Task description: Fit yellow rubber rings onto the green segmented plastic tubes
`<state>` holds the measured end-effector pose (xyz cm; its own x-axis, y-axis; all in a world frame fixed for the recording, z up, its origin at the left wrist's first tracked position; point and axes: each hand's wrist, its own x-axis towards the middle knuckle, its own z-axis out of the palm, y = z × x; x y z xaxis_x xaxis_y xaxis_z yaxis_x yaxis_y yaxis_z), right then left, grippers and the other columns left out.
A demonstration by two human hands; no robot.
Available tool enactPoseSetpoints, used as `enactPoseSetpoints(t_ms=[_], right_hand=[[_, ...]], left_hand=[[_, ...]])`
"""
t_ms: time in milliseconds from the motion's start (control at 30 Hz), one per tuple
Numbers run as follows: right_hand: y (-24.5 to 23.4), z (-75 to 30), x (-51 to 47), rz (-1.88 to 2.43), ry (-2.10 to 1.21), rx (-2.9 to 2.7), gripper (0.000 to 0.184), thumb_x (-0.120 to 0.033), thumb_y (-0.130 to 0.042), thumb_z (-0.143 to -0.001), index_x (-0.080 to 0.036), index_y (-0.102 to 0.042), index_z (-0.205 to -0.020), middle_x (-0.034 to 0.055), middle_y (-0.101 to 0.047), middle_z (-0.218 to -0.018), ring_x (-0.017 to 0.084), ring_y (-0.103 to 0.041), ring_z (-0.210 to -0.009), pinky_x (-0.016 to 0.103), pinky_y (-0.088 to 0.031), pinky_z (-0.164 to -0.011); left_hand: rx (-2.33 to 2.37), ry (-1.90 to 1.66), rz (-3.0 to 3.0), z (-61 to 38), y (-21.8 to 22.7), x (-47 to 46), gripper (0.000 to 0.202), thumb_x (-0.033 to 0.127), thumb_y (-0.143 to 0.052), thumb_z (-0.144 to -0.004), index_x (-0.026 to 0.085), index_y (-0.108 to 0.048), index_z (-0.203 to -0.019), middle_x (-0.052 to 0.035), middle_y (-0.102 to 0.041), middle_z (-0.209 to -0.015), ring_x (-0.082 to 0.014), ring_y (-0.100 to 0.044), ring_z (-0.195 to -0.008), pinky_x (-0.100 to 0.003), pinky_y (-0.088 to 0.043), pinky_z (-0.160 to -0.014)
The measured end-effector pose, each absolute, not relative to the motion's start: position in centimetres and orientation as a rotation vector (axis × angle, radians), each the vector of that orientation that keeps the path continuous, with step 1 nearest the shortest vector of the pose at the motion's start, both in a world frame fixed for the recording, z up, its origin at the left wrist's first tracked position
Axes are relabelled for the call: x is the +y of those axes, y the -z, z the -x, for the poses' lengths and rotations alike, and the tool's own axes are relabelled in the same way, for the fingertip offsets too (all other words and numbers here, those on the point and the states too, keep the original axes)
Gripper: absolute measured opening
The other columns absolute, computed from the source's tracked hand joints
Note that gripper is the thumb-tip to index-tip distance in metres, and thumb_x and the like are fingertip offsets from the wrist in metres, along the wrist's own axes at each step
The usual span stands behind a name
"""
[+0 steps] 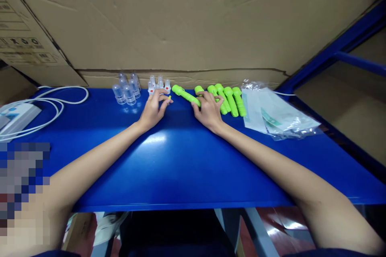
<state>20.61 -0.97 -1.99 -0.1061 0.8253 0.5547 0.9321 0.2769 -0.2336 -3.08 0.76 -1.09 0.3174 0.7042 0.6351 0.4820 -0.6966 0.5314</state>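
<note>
My left hand (153,109) is closed in a pinch, with a small yellow piece (169,97) at its fingertips. Just beyond it stand several small clear-topped pieces (160,82) with white bases, some showing a red dot. My right hand (210,109) has its thumb and fingers around the near end of a bright green flashlight-shaped tube (186,94), which slants away to the left. Other green tubes (229,100) lie in a row beside and partly under the right hand's fingers. How firmly the fingers close on the tube is partly hidden.
Several clear plastic domed cups (129,95) stand at the back left of the blue table (181,168). White cable (62,104) and a white box (21,114) lie farther left. Clear bags with printed sheets (277,114) lie to the right. Cardboard (169,24) walls the back.
</note>
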Motion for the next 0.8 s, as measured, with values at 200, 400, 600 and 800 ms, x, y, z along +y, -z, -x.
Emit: enactPoseSetpoints(t_ms=[200, 400, 600, 800], right_hand=[[2.4, -21.5, -0.1, 1.628, 0.196, -1.875, 0.034, -0.028, -0.038, -0.104, -0.018, -0.068, -0.115, 0.0179, -0.063, -0.137, 0.034, -0.056, -0.124, 0.052, -0.037, -0.099], [2.3, -21.3, -0.3, 1.485, 0.131, -1.868, 0.034, -0.022, -0.037, -0.100, -0.018, -0.062, -0.122, 0.0173, -0.062, -0.139, 0.032, -0.055, -0.128, 0.051, -0.034, -0.102], [2.4, -21.3, -0.2, 1.474, 0.047, -1.866, 0.036, -0.022, -0.037, -0.100, -0.020, -0.062, -0.127, 0.0156, -0.070, -0.132, 0.032, -0.061, -0.119, 0.052, -0.034, -0.104], [2.4, -21.6, -0.1, 1.467, 0.031, -1.908, 0.038, -0.023, -0.038, -0.102, -0.021, -0.064, -0.128, 0.0143, -0.072, -0.131, 0.032, -0.064, -0.116, 0.052, -0.034, -0.105]], left_hand=[[1.069, -1.460, -1.960, 3.6, 1.5, 1.9, 0.026, 0.032, -0.044, -0.106, 0.025, -0.042, -0.131, -0.0098, -0.079, -0.115, -0.0175, -0.079, -0.094, -0.038, -0.060, -0.097], [1.000, -1.469, -1.824, 4.0, 1.8, 2.8, 0.055, 0.035, -0.057, -0.100, 0.027, -0.030, -0.147, -0.0154, -0.073, -0.131, -0.0222, -0.080, -0.099, -0.039, -0.064, -0.089], [1.072, -1.394, -1.841, 4.0, 1.6, 2.8, 0.085, 0.046, -0.063, -0.098, 0.030, -0.013, -0.165, -0.0127, -0.078, -0.120, -0.0244, -0.081, -0.095, -0.035, -0.066, -0.077], [1.012, -1.430, -1.807, 4.2, 1.7, 3.0, 0.111, 0.048, -0.070, -0.092, 0.027, 0.007, -0.169, -0.0133, -0.079, -0.119, -0.0244, -0.081, -0.092, -0.038, -0.068, -0.081]])
